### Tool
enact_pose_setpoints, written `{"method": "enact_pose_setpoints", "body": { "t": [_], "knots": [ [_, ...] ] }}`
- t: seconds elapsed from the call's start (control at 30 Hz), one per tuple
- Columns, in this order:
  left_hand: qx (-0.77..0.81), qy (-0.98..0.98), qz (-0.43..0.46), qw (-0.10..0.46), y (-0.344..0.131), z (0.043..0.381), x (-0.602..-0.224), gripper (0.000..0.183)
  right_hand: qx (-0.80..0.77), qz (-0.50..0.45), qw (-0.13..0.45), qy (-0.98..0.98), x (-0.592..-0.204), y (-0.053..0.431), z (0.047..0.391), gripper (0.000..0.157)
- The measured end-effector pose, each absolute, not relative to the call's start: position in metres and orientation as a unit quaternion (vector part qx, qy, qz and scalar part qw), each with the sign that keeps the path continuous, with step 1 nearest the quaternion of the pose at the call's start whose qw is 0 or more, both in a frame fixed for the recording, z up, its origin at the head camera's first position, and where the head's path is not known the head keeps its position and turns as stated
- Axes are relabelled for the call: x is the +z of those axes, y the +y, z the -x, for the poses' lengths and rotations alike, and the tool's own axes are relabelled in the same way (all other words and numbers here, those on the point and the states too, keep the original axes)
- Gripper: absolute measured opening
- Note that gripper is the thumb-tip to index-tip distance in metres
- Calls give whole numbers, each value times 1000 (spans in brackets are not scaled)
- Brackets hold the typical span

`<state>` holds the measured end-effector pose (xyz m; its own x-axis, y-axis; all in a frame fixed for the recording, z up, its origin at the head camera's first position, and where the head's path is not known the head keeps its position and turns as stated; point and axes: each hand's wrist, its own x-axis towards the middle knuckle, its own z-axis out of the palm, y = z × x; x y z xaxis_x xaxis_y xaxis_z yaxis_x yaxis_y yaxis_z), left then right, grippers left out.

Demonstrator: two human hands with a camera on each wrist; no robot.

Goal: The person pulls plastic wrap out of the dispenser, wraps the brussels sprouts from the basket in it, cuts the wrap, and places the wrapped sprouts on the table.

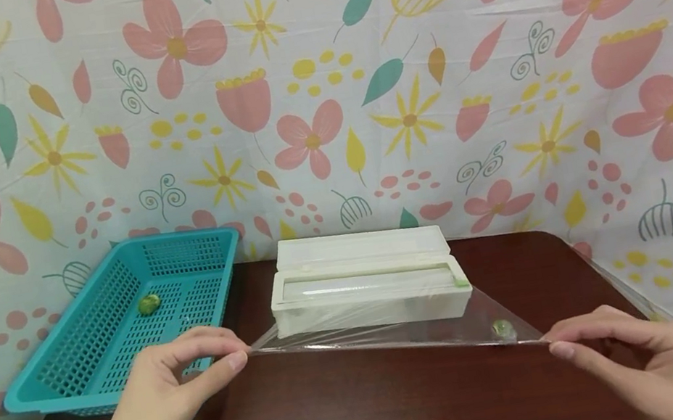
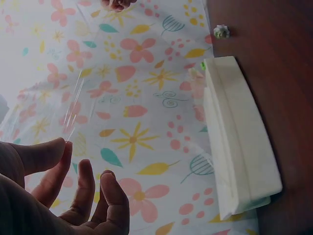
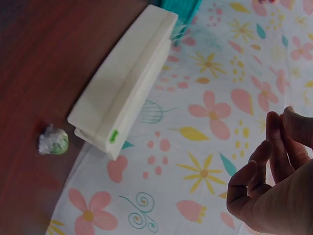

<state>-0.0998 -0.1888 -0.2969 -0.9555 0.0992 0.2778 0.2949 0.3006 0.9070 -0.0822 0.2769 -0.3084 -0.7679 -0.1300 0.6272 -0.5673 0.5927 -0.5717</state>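
A sheet of clear plastic wrap [image 1: 389,334] stretches from a white wrap dispenser box [image 1: 372,311], whose lid stands raised at the back. My left hand [image 1: 170,394] pinches one front corner of the sheet between thumb and forefinger. The opposite corner is pinched by my right hand [image 1: 650,351]. Beyond the right part of the sheet, a small green round item [image 1: 502,330] lies on the table; in the right wrist view this item [image 3: 54,140] appears wrapped in clear film. The wrap's front edge is pulled taut between both hands.
At the left stands a turquoise plastic basket [image 1: 229,286] with one small green round item [image 1: 149,303] inside. A dark reddish-brown table [image 1: 342,414] lies under everything. A flower-patterned cloth [image 1: 318,95] hangs behind and along the sides.
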Motion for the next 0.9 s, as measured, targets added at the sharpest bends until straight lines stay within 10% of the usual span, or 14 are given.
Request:
{"method": "enact_pose_setpoints", "body": {
  "t": [0.9],
  "knots": [
    [-484, -831, 253, 100, -207, 97, -376, 14, 443, -181, 169, -862, -401, 290, 77, 37]
  ]
}}
